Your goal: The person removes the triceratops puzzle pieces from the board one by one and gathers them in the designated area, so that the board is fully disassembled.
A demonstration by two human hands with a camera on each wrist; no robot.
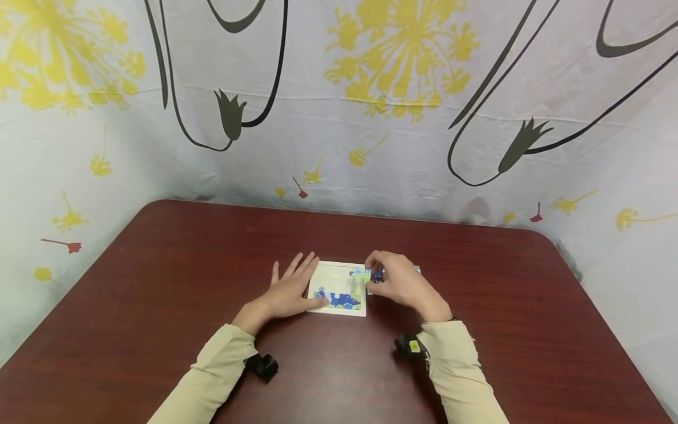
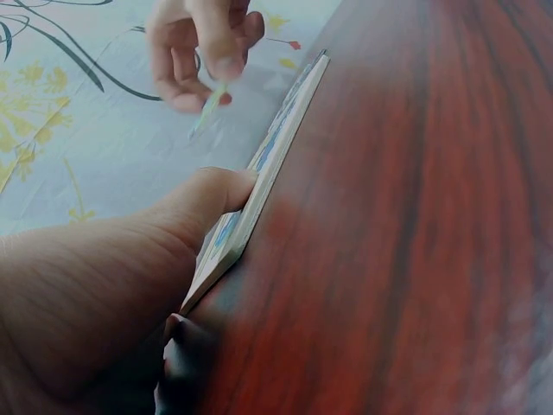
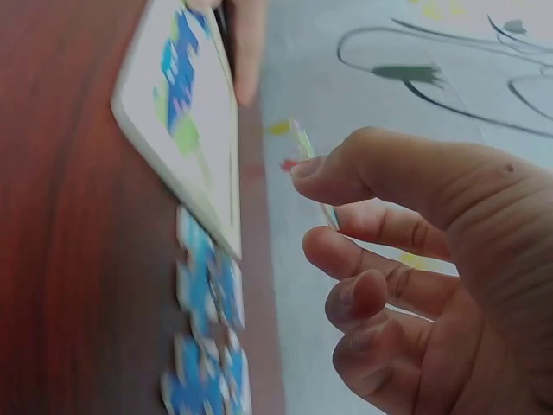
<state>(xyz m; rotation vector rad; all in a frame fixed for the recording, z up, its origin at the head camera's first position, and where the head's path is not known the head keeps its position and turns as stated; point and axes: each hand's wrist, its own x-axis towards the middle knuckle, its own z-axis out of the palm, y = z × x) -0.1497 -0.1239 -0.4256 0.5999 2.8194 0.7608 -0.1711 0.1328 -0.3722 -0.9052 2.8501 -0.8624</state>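
One puzzle piece (image 3: 301, 143), seen edge-on, pinched in right hand (image 1: 398, 281), raised off surface (image 1: 339, 359). Tray (image 1: 329, 275) lies leftward (long axis unclear). Left hand (image 1: 288, 295) nearer it: fingers spread, thumb on tray.

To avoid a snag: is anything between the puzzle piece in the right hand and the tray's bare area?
Nothing visible stands between the puzzle piece pinched in the right hand and the tray's bare area. The left hand rests at the tray's left side; loose pieces lie beside the right edge, apparently clear of that path.
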